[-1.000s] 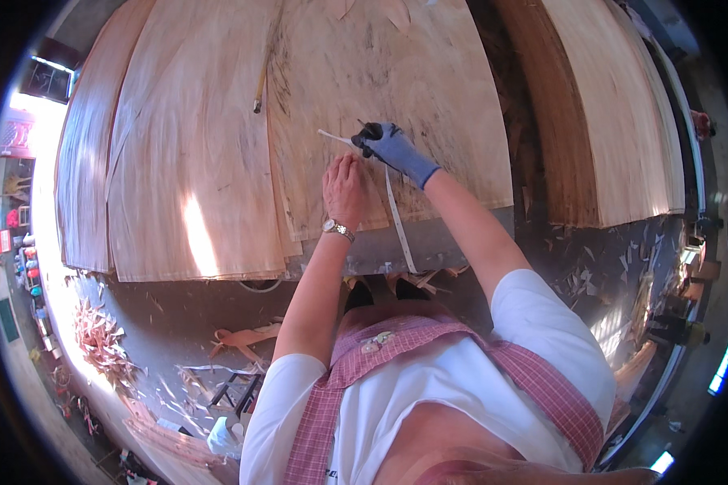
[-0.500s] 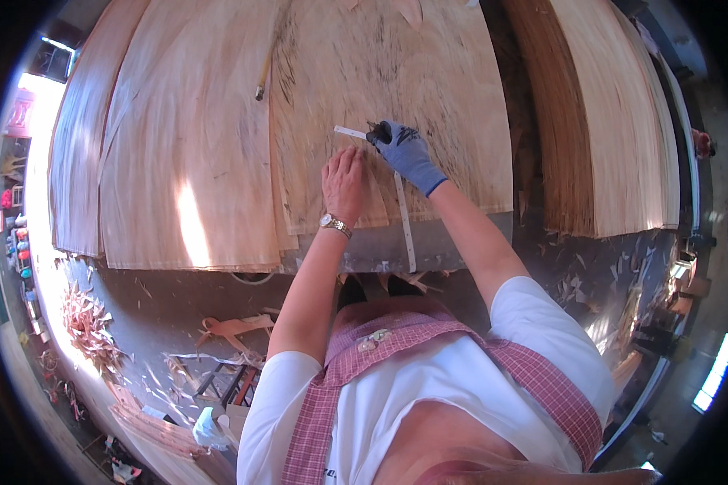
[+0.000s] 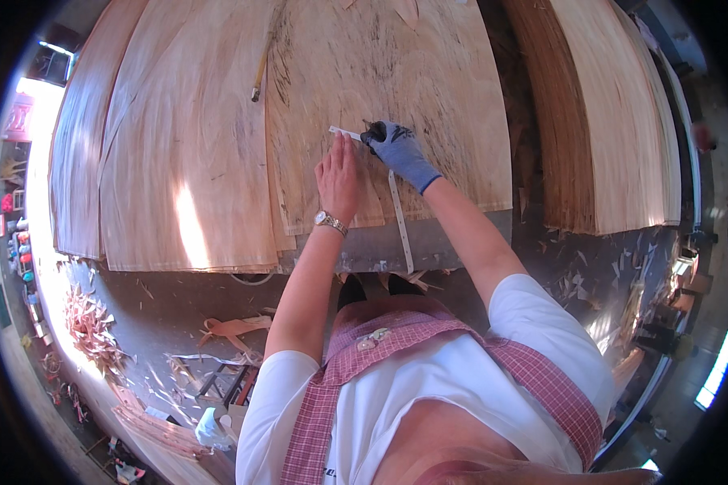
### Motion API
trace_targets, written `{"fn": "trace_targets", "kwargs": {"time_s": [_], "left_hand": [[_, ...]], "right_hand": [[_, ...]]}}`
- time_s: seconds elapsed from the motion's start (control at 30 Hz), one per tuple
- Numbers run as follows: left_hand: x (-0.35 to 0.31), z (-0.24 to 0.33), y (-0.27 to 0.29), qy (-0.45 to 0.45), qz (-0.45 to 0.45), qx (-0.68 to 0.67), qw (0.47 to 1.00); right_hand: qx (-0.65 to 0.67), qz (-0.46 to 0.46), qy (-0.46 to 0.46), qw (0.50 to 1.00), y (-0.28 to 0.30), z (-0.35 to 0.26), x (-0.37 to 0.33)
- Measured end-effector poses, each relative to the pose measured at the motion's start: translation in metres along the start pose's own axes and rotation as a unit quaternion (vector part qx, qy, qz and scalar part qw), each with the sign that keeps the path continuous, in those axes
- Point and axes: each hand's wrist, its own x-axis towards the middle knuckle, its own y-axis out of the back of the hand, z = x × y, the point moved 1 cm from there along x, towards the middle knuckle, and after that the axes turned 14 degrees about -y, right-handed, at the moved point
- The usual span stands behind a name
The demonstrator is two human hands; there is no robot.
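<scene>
On a pale wood veneer sheet (image 3: 445, 73) with dark streaks, my bare left hand (image 3: 337, 179) lies flat, fingers stretched forward. Its fingertips reach the short free end of a white tape strip (image 3: 401, 222) dotted with small holes. My right hand (image 3: 400, 153), in a blue-grey glove with black fingertips, is closed on this strip just to the right. From under the glove the rest of the strip trails back toward me, over the sheet's near edge and across a grey surface (image 3: 364, 257). A watch circles my left wrist.
Left of the streaked sheet lie more veneer sheets (image 3: 178, 145). A thin stick with a yellowish end (image 3: 257, 87) rests near their seam. Across a dark gap on the right stands a thick veneer stack (image 3: 623, 121). Wood scraps (image 3: 89, 323) litter the floor at left.
My left hand has slid forward and slightly left, bringing its fingertips to the strip's end. My right hand has shifted a little left with the strip.
</scene>
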Motion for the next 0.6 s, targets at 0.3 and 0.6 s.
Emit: {"fn": "trace_targets", "kwargs": {"time_s": [0.3,0.6], "left_hand": [[0.019,-0.005,0.002,0.028,-0.116,0.008,0.993],[0.019,-0.002,0.003,0.037,-0.101,-0.013,0.994]], "right_hand": [[0.005,-0.022,-0.005,1.000,0.002,0.002,-0.001],[-0.100,0.087,0.135,0.982,0.015,0.007,-0.020]]}}
